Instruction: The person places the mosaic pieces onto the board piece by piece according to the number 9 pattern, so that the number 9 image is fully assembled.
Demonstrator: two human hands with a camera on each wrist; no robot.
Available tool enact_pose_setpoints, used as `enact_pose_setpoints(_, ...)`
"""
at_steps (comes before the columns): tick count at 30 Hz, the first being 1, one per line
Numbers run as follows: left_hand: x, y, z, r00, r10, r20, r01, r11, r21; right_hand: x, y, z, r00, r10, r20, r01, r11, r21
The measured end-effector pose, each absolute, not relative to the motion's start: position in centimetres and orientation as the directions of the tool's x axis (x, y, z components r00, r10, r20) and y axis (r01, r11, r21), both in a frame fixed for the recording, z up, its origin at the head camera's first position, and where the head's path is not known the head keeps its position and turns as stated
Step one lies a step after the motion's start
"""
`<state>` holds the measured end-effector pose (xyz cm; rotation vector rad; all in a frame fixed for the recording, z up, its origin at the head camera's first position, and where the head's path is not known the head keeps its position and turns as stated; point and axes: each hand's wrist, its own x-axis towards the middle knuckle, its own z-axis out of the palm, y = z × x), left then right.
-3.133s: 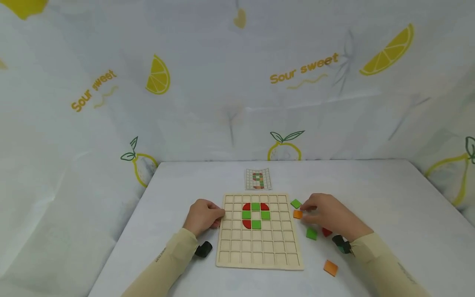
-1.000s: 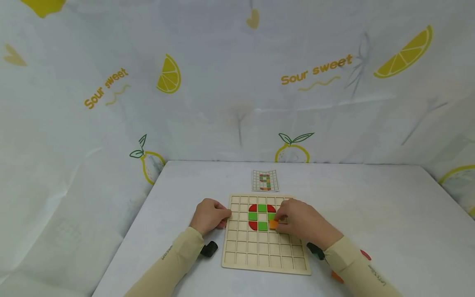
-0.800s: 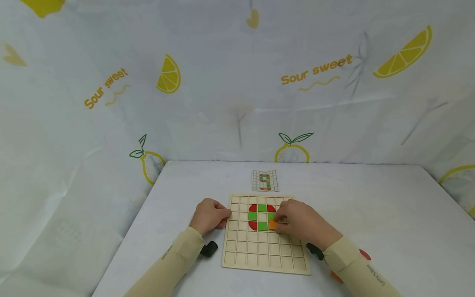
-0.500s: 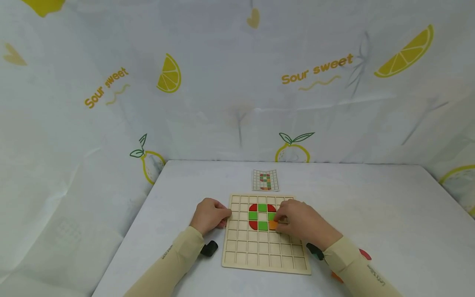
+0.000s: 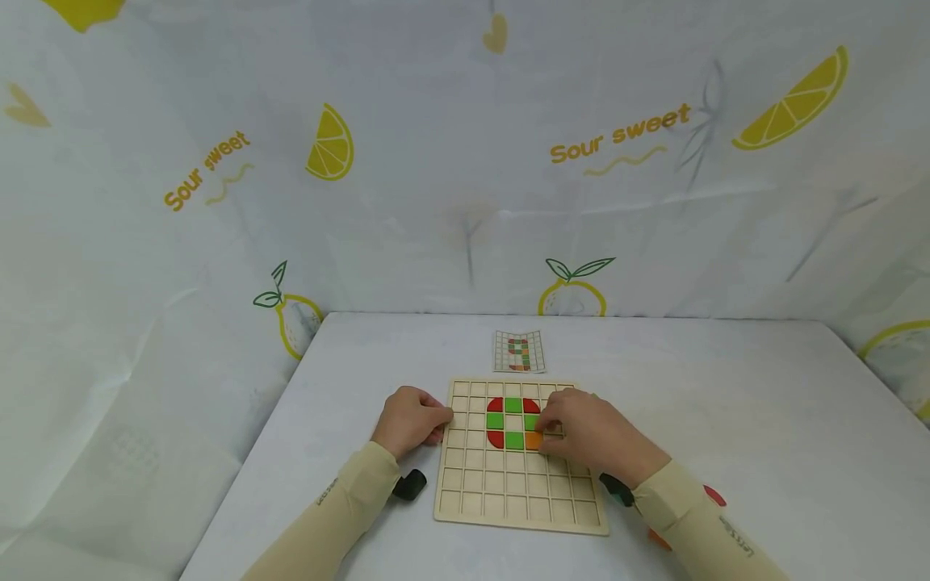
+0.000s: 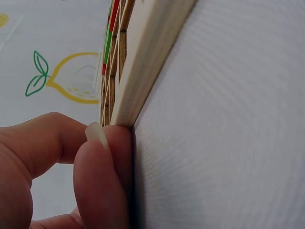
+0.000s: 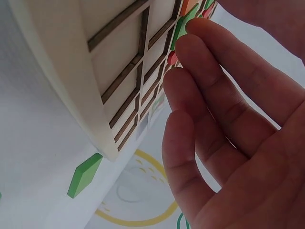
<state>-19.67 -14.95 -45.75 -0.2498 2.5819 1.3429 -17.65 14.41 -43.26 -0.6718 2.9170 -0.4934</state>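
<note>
A square wooden grid board (image 5: 483, 484) lies on the white table. Red rounded tiles (image 5: 495, 404), green tiles (image 5: 513, 405) and an orange tile (image 5: 534, 441) form a ring in its cells, around one bare cell. My left hand (image 5: 410, 423) grips the board's left edge; up close, the thumb and a bent finger meet at the wooden rim (image 6: 143, 76). Over the board's right half, my right hand (image 5: 592, 432) has finger and thumb at the orange tile, which looks flat in its cell. The thumb tip is out of frame in the right wrist view.
A pattern card (image 5: 519, 352) stands or lies behind the board. One loose green tile (image 7: 85, 176) is beside the board. Near my right sleeve a red piece (image 5: 715, 495) and an orange piece (image 5: 659, 539) show partly. Black wrist devices (image 5: 410, 486) sit beneath both wrists.
My right hand has carried the orange tile from the table right of the board into the ring's lower right cell, where it has settled flatter. The left hand keeps its place.
</note>
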Motion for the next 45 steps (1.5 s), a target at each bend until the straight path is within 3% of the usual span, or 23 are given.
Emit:
enact_pose_setpoints(5,-19.7,-14.9,-45.7,-0.96,-0.05,-0.277,-0.255,0.567,0.783,-17.8,14.7,-43.1,-0.903,-0.428,-0.037,-0.394,0.858,-0.328)
enact_pose_setpoints(10,-19.5,-14.9,-45.6,-0.963,-0.044,-0.268,-0.244,0.57,0.784,-18.3,15.7,-42.7,-0.92,-0.389,-0.057,-0.337,0.855,-0.393)
enact_pose_setpoints(20,-19.6,-14.9,-45.8,-0.958,-0.056,-0.282,-0.262,0.568,0.78,-20.0,21.0,-42.5,-0.956,-0.29,-0.043,-0.241,0.863,-0.443)
enact_pose_setpoints(26,-19.5,-14.8,-45.7,-0.96,-0.059,-0.275,-0.26,0.559,0.787,-20.5,23.4,-43.2,-0.974,-0.206,-0.098,-0.14,0.879,-0.457)
enact_pose_setpoints(45,-19.5,-14.9,-45.7,-0.964,-0.045,-0.263,-0.241,0.568,0.787,-21.0,22.5,-43.9,-0.98,-0.172,-0.099,-0.119,0.908,-0.402)
